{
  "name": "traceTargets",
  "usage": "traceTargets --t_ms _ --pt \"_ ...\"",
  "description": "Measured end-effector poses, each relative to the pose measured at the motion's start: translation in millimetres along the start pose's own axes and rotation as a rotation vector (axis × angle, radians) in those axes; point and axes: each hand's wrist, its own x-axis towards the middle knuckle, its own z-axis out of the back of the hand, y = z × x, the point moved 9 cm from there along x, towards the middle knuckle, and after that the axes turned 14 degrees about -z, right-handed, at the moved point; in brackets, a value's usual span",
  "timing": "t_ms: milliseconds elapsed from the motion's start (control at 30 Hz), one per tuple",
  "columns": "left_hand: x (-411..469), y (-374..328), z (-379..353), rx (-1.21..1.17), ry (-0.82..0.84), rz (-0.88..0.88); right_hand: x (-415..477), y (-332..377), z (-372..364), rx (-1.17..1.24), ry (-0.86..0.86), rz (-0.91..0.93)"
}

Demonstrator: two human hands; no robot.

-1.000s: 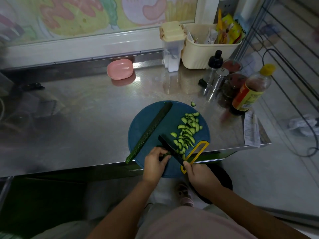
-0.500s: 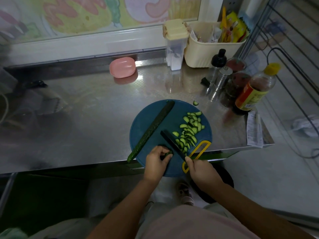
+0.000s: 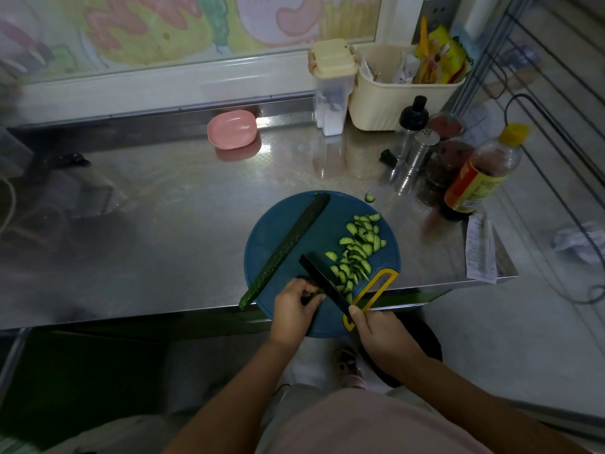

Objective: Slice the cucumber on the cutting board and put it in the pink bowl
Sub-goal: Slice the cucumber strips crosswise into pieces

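A round blue cutting board (image 3: 327, 224) lies at the counter's front edge. A long cucumber half (image 3: 288, 245) lies slanted across its left side. Several green slices (image 3: 358, 244) are heaped on its right side, and one slice (image 3: 370, 198) sits just off the board. My left hand (image 3: 294, 306) pinches a short cucumber end (image 3: 317, 292) on the board. My right hand (image 3: 376, 332) grips the yellow handle of a black-bladed knife (image 3: 324, 280), whose blade sits against that end. The pink bowl (image 3: 232, 129) rests at the back of the counter.
A steel counter (image 3: 163, 208) holds a clear lidded container (image 3: 332, 86), a cream basket (image 3: 402, 93), shakers (image 3: 415, 155), jars and a sauce bottle (image 3: 478, 175) at the back right. A paper receipt (image 3: 479, 250) lies at the right edge.
The hands and the knife have kept almost the same place at the cucumber end; the view has shifted slightly.
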Motion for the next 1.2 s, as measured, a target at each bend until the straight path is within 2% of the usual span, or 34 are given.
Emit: traceTargets --t_ms 67,233,333,467,600,733,1200 --pt "0.4 0.4 0.5 0.001 -0.002 -0.004 -1.5 5.5 -2.9 -0.111 -0.073 0.106" --pt "0.0 -0.2 0.0 0.009 -0.005 -0.014 0.8 10.8 -6.5 -0.117 -0.082 0.128" --pt "0.1 -3.1 0.0 0.021 -0.012 -0.038 1.8 5.0 -2.7 -0.048 -0.098 0.023" --pt "-2.8 -4.2 0.9 0.011 0.009 -0.067 0.0 4.7 6.1 -0.081 -0.143 0.005" --pt "-8.5 -6.7 2.6 -0.008 0.020 -0.127 6.3 -3.1 8.2 -0.026 -0.118 -0.006" --pt "-8.6 -4.9 3.4 -0.004 -0.025 -0.094 7.5 -2.4 4.9 -0.031 -0.103 0.036" --pt "-5.9 -3.7 2.2 -0.014 -0.001 -0.065 -8.2 9.7 4.7 -0.058 -0.053 0.110"
